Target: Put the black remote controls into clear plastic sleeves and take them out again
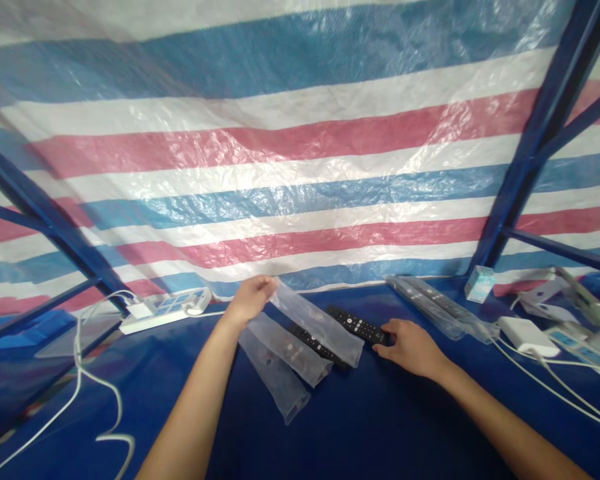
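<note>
My left hand [253, 297] pinches the far end of a clear plastic sleeve [315, 320], which slants down to the right. My right hand [410, 345] has its thumb and fingers closed on the near end of a black remote control [355, 323], lying just right of that sleeve. Another black remote control [313, 341] lies partly beneath the held sleeve. Two more plastic sleeves, a middle one [290, 348] and a left one [273, 377], fan out on the blue surface [360, 427] below my left hand.
Bagged remote controls [430, 303] lie at the back right, near a small light-blue box [480, 284]. A white adapter [527, 335], cables and a phone stand [545, 293] are farther right. A white power strip [165, 310] sits at the back left. Striped sheeting [300, 147] hangs behind.
</note>
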The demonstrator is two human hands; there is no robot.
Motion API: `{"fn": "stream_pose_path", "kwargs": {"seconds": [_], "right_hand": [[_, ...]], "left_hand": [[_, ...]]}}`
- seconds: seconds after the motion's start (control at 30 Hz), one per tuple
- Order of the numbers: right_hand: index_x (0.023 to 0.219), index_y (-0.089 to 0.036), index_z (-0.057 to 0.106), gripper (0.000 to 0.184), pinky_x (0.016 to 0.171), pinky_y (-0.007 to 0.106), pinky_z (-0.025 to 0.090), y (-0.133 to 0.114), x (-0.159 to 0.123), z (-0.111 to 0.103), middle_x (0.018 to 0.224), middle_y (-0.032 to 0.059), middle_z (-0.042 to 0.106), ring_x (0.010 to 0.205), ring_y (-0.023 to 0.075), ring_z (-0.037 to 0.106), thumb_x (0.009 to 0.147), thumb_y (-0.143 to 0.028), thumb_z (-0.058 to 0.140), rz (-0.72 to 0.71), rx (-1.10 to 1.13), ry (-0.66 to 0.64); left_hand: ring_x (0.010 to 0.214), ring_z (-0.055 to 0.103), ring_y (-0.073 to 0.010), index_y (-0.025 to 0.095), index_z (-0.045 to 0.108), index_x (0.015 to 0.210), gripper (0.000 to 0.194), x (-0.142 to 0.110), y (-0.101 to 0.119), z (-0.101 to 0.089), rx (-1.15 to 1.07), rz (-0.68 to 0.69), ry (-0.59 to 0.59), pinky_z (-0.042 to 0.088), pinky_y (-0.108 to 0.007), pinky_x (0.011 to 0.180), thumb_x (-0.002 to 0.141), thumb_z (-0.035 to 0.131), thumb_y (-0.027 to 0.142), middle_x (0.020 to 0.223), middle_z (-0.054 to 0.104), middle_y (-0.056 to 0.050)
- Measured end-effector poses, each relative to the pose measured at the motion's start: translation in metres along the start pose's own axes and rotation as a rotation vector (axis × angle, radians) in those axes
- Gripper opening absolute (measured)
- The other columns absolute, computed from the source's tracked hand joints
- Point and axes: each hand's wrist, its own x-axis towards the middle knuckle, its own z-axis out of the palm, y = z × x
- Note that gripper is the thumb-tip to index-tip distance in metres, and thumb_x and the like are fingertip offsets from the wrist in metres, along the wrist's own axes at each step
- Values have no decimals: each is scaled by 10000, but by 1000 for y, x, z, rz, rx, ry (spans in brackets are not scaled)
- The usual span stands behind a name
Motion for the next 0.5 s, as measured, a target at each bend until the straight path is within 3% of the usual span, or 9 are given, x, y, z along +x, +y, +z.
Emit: {"fn": "stream_pose_path", "kwargs": {"seconds": [0.13,0.23,0.33,0.4,0.5], "right_hand": [[760,-188,685,193,567,249,327,-8,0,5,766,40,656,668,165,596,766,-371,624,-28,-6,-15],[749,-194,677,174,561,244,330,-16,0,10,757,31,651,656,155,594,772,-359,627,-48,6,-24],[788,-203,679,261,573,243,362,-20,0,11,765,31,654,673,164,609,799,-454,609,-105,55,-13],[897,-208,679,337,613,253,407,-15,0,5,820,45,670,722,182,633,827,-517,565,-110,69,51],[1011,-192,652,345,673,298,459,7,0,-10,1002,107,677,819,232,664,860,-478,532,87,-99,233]], "left_hand": [[567,519,-128,172,556,618,248,3,-40,23,348,-22,-115,405,-236,590,788,444,313,575,565,12],[692,601,-159,165,608,661,218,2,-50,30,526,-44,-131,429,-243,669,798,440,194,682,645,-27],[841,633,-201,162,657,770,219,-2,-55,36,640,-83,-136,438,-268,750,818,445,133,824,689,-76],[947,624,-237,155,670,856,247,-6,-56,39,726,-112,-131,441,-305,803,844,426,118,929,690,-117],[1085,566,-286,145,657,986,268,-12,-52,40,829,-137,-112,439,-366,866,876,412,136,1081,651,-156]]}}
